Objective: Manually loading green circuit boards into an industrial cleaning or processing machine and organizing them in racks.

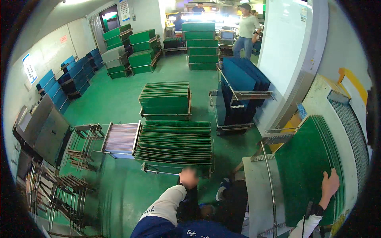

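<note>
My right hand [330, 185] is at the edge of the upright green boards [305, 162] in the rack on the right. Its thumb and fingers close over the edge of one large board. My left hand [188, 177] is by the near edge of a metal rack full of green boards [174, 141], in front of me. That hand is smeared, so its fingers do not show, nor whether it touches the rack. A white sleeve covers my left forearm, and a dark band circles my right wrist.
Behind the near rack stands another rack of green boards [164, 101]; a rack of pale slats [122, 137] adjoins it. A cart of blue boards [240, 85] is ahead right. Bare metal racks [59, 194] stand left. Stacked green boards [200, 43] and a standing person [247, 29] are farther back.
</note>
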Demonstrator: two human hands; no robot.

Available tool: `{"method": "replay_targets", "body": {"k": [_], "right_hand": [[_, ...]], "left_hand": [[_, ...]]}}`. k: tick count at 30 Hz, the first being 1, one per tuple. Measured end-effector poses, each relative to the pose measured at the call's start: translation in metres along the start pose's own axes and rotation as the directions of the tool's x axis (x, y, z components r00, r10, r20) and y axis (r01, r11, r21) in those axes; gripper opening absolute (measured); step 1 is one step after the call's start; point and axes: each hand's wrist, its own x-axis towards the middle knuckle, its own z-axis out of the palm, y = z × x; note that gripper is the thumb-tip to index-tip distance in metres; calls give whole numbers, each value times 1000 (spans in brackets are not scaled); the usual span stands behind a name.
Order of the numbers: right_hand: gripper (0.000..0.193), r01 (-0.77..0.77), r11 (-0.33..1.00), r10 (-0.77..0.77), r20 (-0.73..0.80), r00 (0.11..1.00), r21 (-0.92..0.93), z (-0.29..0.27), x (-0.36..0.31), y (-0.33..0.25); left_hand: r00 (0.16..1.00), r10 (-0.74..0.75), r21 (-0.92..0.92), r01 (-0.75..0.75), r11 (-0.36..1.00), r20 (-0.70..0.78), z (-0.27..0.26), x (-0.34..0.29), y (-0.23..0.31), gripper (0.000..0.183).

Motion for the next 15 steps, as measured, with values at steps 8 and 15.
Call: {"method": "replay_targets", "body": {"k": [8,15], "right_hand": [[52,-7,1000,7,20,1000,11,-4,0,-1],[52,-15,1000,15,27,1000,3,-8,0,-5]], "left_hand": [[1000,4,10,-4,1000,-18,0,1,2,50],[1000,3,22,-3,1000,-16,1,1,2,50]]}}
